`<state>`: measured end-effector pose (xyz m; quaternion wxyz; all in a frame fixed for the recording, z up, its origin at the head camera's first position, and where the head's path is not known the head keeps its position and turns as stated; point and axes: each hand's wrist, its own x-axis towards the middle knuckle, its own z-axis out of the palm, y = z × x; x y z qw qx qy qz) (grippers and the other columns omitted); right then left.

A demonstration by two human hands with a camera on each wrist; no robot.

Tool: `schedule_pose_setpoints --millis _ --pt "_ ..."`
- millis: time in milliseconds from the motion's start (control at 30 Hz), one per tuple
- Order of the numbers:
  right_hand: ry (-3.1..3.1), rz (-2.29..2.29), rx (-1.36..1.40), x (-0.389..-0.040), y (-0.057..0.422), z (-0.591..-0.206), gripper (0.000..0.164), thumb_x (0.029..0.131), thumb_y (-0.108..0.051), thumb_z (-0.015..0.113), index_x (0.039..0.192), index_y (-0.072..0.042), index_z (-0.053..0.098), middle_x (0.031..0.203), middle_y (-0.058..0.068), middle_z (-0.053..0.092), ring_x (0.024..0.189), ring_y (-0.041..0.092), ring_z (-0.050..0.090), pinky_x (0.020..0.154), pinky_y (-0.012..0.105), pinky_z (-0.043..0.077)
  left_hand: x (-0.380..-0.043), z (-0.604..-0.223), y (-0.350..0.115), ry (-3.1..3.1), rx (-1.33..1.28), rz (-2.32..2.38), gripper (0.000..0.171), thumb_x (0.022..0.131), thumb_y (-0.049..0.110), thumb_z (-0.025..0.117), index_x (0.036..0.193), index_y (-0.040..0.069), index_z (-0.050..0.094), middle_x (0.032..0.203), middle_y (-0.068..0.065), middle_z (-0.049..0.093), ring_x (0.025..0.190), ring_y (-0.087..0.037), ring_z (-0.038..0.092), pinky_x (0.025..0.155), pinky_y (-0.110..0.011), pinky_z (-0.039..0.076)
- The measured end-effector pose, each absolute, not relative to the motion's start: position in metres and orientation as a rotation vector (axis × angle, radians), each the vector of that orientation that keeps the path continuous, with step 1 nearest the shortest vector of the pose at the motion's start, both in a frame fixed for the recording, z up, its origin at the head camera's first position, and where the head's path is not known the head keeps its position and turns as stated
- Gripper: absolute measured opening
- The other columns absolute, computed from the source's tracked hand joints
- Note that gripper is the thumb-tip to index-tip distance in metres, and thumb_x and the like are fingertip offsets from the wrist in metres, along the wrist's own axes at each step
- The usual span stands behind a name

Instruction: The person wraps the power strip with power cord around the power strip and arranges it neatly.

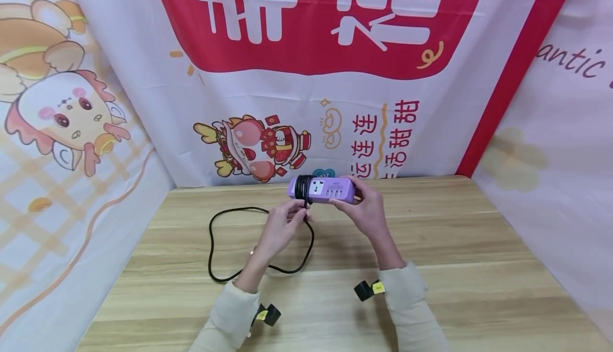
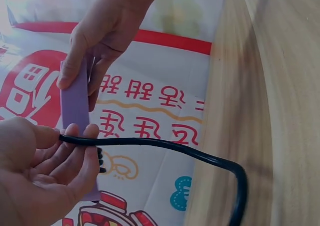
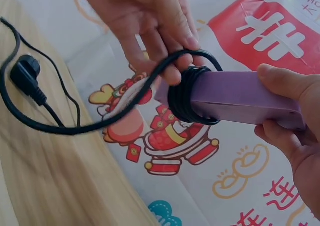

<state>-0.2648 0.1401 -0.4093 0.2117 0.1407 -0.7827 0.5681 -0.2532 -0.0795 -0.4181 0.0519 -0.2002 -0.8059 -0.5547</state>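
A purple power strip (image 1: 330,187) with a white socket and several USB ports is held up over the back of the table. My right hand (image 1: 366,205) grips its right end, thumb on one side and fingers on the other. Several turns of black cord (image 3: 184,95) wrap the strip's other end. Just below those turns, my left hand (image 1: 282,227) pinches the cord between thumb and fingers. From there the loose cord (image 2: 200,156) runs down in a wide loop on the table. The black plug (image 3: 26,74) at its end shows in the right wrist view.
The wooden table (image 1: 479,267) meets a printed cloth backdrop (image 1: 268,91) behind the strip. Cloth panels (image 1: 72,192) also stand along both sides. Black devices with yellow labels (image 1: 378,287) sit at both wrists, near the cream sleeves (image 1: 407,293).
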Motion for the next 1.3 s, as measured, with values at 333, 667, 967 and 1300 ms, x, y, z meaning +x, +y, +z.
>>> schedule_pose_setpoints --millis 333,667,967,1300 --pt "-2.110 1.863 0.153 -0.265 0.138 -0.405 0.060 0.078 -0.017 0.086 0.133 -0.010 0.061 0.127 0.012 0.064 0.113 0.028 0.065 0.086 0.024 0.058 -0.258 -0.425 -0.079 -2.399 -0.671 -1.875 0.021 0.103 0.010 0.052 0.108 -0.002 0.068 0.100 -0.016 0.075 0.099 -0.026 0.073 0.090 -0.030 0.058" --pt "-1.878 2.186 0.041 -0.267 0.135 -0.404 0.059 0.079 -0.003 0.082 0.134 -0.005 0.060 0.128 0.016 0.062 0.103 0.014 0.069 0.090 0.025 0.057 -0.262 -0.429 -0.081 -2.475 -0.771 -1.856 0.022 0.105 0.014 0.049 0.108 0.002 0.067 0.104 -0.011 0.073 0.107 -0.022 0.068 0.097 -0.035 0.056" --pt "-1.774 2.265 -0.034 -0.271 0.136 -0.405 0.059 0.079 0.003 0.078 0.135 -0.003 0.058 0.121 0.012 0.062 0.097 0.012 0.068 0.091 0.024 0.056 -0.265 -0.437 -0.079 -2.507 -0.865 -1.838 0.020 0.104 0.010 0.050 0.105 0.000 0.067 0.100 -0.017 0.071 0.098 -0.028 0.068 0.093 -0.042 0.057" --pt "-1.731 2.387 -0.116 -0.270 0.135 -0.400 0.060 0.082 0.004 0.074 0.138 -0.004 0.056 0.121 0.011 0.060 0.101 0.015 0.066 0.093 0.025 0.056 -0.272 -0.453 -0.077 -2.573 -0.873 -1.589 0.023 0.103 0.007 0.051 0.092 0.001 0.069 0.082 -0.008 0.070 0.079 -0.021 0.068 0.074 -0.022 0.057"
